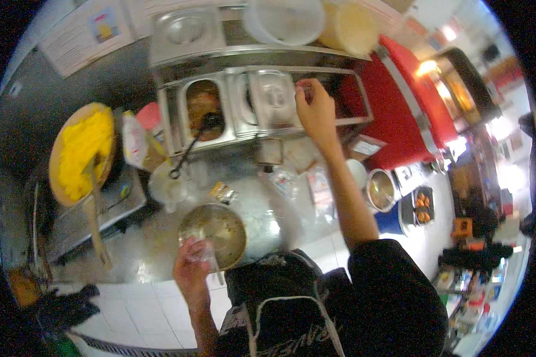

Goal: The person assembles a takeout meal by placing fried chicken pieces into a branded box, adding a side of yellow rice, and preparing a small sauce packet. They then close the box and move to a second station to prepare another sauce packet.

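My left hand (190, 269) is closed on a piece of clear plastic (203, 251), perhaps a small bag, over the near edge of a round metal pan (223, 229). My right arm reaches far forward. The closed right hand (315, 110) is beside the steel lid (275, 98) on a food container in the steel rack (363, 98). What its fingers pinch, if anything, is too blurred to make out. Left of that lid, an open steel container (199, 98) holds brown food, with a black ladle (193, 140) leaning in it.
On the left, a wide bowl of yellow food (80, 152) has a wooden paddle (94, 208) in it. A clear jug (168, 185) and small packets (223, 193) lie on the steel counter (146, 238). At right are a red box-like unit (393, 119) and a metal pot (381, 189).
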A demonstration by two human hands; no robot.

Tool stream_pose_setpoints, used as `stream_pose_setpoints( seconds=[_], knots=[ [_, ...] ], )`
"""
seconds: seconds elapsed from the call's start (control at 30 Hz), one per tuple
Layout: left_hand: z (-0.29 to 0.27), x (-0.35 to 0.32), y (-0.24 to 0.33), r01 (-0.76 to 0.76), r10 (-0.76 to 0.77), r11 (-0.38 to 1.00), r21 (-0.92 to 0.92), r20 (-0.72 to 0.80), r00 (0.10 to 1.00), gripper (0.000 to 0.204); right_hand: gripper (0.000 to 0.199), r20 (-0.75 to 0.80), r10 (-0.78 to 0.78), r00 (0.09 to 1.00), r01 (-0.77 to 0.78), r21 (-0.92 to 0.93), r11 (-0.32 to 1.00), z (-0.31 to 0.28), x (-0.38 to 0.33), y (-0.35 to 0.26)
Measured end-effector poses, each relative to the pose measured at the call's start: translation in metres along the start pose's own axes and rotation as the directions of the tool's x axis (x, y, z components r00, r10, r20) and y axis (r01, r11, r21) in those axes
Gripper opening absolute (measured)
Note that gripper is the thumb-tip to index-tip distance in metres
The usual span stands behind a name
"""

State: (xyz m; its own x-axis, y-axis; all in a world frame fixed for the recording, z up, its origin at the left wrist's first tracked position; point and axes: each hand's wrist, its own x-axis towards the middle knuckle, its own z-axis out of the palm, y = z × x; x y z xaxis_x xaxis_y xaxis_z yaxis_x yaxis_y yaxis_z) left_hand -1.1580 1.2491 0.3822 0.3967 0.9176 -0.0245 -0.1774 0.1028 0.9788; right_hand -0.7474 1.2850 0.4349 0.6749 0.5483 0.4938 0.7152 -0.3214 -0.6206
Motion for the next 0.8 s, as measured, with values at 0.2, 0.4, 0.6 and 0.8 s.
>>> stream_pose_setpoints(
  seconds=[0.2, 0.4, 0.6, 0.8],
  knots=[
    [-0.002, 0.003, -0.022, 0.263, -0.275, 0.956, -0.127, -0.085, 0.958, 0.075, 0.025, 0.365, 0.365, 0.856, -0.340, -0.134, 0.931, -0.062, -0.223, 0.054],
    [0.022, 0.021, -0.031, 0.244, -0.231, 0.963, -0.114, 0.117, 0.966, 0.079, 0.066, 0.117, 0.609, 0.785, -0.472, -0.525, 0.709, -0.125, -0.338, 0.162],
    [0.090, 0.032, -0.015, 0.260, -0.245, 0.965, -0.042, 0.223, 0.944, 0.090, 0.067, 0.213, 0.601, 0.770, -0.417, -0.546, 0.727, -0.153, -0.338, 0.198],
    [0.149, 0.024, -0.009, 0.327, -0.295, 0.945, -0.027, 0.365, 0.883, 0.077, 0.064, 0.251, 0.560, 0.789, -0.372, -0.532, 0.761, -0.163, -0.333, 0.217]
  ],
)
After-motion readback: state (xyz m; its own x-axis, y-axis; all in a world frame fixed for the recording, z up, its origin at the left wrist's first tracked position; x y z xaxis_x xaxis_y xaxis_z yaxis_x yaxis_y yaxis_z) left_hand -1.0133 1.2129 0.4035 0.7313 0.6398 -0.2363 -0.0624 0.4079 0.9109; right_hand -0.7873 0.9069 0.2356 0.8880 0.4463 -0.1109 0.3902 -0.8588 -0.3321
